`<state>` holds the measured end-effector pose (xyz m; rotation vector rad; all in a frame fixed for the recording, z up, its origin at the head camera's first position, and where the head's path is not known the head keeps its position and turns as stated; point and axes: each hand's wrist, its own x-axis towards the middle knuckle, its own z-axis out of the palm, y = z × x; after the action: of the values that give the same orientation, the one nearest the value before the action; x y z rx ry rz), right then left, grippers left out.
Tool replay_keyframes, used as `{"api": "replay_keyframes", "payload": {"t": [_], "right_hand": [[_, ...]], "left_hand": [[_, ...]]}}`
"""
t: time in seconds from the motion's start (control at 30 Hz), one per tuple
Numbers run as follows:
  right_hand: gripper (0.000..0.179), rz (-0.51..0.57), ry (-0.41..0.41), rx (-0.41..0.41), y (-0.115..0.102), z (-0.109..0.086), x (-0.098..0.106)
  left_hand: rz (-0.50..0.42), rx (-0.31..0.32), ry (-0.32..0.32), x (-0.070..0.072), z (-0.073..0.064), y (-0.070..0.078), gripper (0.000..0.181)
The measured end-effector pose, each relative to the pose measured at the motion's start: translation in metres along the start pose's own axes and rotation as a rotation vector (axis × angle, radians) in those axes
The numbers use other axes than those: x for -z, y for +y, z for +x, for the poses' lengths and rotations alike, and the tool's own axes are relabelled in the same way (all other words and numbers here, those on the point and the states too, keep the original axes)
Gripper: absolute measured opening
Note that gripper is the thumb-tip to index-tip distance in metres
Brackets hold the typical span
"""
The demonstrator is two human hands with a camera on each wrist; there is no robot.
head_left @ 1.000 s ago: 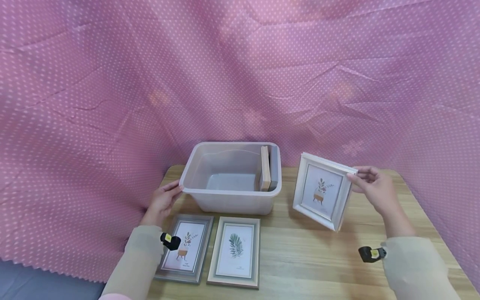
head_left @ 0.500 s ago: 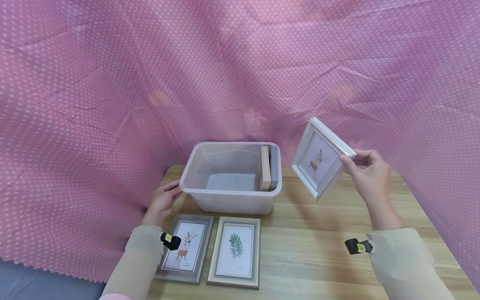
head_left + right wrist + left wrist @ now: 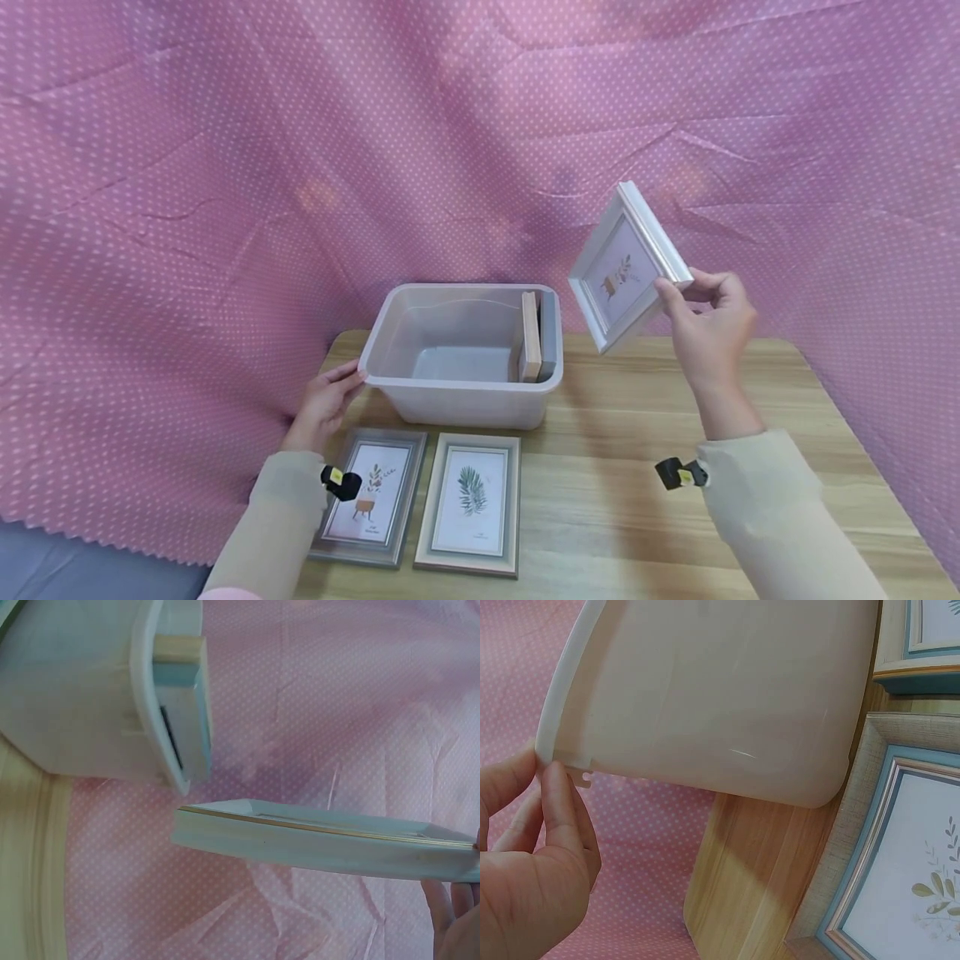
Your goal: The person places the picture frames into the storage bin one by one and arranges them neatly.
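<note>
A white picture frame (image 3: 618, 271) with a potted-plant print hangs tilted in the air, right of the bin. My right hand (image 3: 712, 329) pinches its right edge between thumb and fingers; the right wrist view shows the frame (image 3: 322, 840) edge-on. On the table stands a whitish plastic bin (image 3: 465, 406). My left hand (image 3: 326, 404) pinches the bin's near left rim corner, thumb on the outside in the left wrist view (image 3: 544, 855). Two frames stand on edge against the bin's right wall: a light wooden one (image 3: 530, 337) and a grey one (image 3: 549, 333).
A grey picture frame (image 3: 371, 500) and a cream picture frame (image 3: 468, 504) with a green leaf print lie face up before the bin on the wooden table (image 3: 592, 533). Pink dotted cloth (image 3: 480, 167) hangs behind and on both sides.
My right hand has lifted the white picture frame and brought it leftward toward the bin, turning it more steeply. My left hand and the bin have stayed put.
</note>
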<state>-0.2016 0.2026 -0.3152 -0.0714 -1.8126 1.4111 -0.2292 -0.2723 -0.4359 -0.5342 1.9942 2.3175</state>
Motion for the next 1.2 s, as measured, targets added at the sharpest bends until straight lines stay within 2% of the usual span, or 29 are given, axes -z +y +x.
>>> {"api": "replay_keyframes", "payload": {"t": [0.33, 0.63, 0.77, 1.2], "right_hand": [[0.032, 0.132, 0.053, 0.048, -0.027, -0.008, -0.031], [0.037, 0.204, 0.046, 0.089, -0.033, -0.025, -0.060], [0.042, 0.233, 0.035, 0.071, -0.036, -0.035, -0.072], [0.038, 0.218, 0.017, 0.053, -0.030, -0.065, -0.110]], "left_hand": [[-0.019, 0.009, 0.004, 0.001, 0.000, 0.001, 0.051], [-0.032, 0.020, 0.003, 0.002, -0.002, 0.002, 0.055], [-0.021, 0.020, 0.002, 0.002, -0.003, 0.002, 0.051], [-0.041, 0.022, 0.000, 0.003, -0.004, 0.002, 0.051]]}}
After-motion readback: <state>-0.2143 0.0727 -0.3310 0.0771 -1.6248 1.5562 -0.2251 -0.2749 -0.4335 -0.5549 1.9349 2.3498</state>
